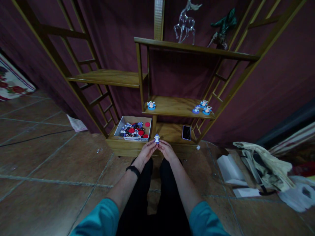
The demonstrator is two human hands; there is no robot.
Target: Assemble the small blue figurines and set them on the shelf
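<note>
Between my two hands, in front of the lowest shelf, a small purple-and-white figurine (157, 139) stands upright. My left hand (148, 149) pinches it from the left, and my right hand (166, 150) grips its right side. Just beyond my left hand is an open cardboard box (118, 128) of loose figurines (128, 127) and round red bases (131, 130). On the shelf above, one blue-and-white figurine (151, 105) is at the left end. Three more figurines (203, 107) are grouped at the right end.
A phone (186, 132) lies on the lowest shelf at the right. Higher up are a clear glass deer (185, 23) and a dark green statue (222, 29). Cloth (265, 164), a white box (230, 169) and a plastic bag (299, 193) lie on the floor at right.
</note>
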